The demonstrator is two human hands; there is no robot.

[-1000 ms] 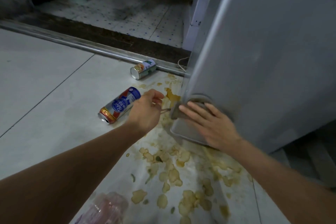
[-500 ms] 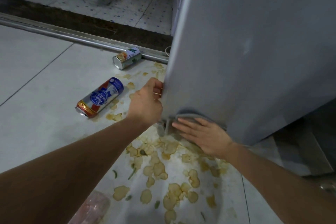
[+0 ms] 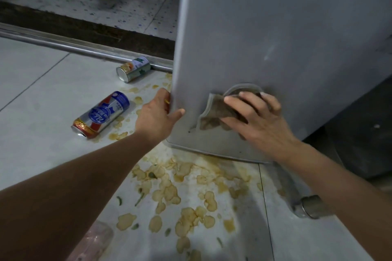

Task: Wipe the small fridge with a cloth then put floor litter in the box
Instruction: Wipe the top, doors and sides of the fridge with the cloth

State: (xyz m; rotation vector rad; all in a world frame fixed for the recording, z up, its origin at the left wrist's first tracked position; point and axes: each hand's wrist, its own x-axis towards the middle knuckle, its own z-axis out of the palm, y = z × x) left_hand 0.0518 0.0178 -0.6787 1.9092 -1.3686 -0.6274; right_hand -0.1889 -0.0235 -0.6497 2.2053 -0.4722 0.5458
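Observation:
The small grey fridge [image 3: 275,38] fills the upper right, its door tilted toward me. My left hand [image 3: 158,115] grips the door's left edge near the bottom, thumb on the front face. My right hand [image 3: 257,119] presses a brownish-grey cloth [image 3: 216,114] flat against the lower door, over a round recess. On the white floor lie a blue, white and red can [image 3: 101,115], a green and white can [image 3: 133,69] and several spilled chips [image 3: 180,195] with brown stains. No box is in view.
A metal door track [image 3: 63,45] crosses the floor behind the cans, with a dotted floor beyond. A clear plastic bottle [image 3: 93,241] lies at the bottom left. A metal fridge foot [image 3: 309,206] stands at the lower right.
My right hand and the cloth have moved up from the door's bottom corner onto its lower face. My left hand has taken hold of the door's edge. The camera has come closer.

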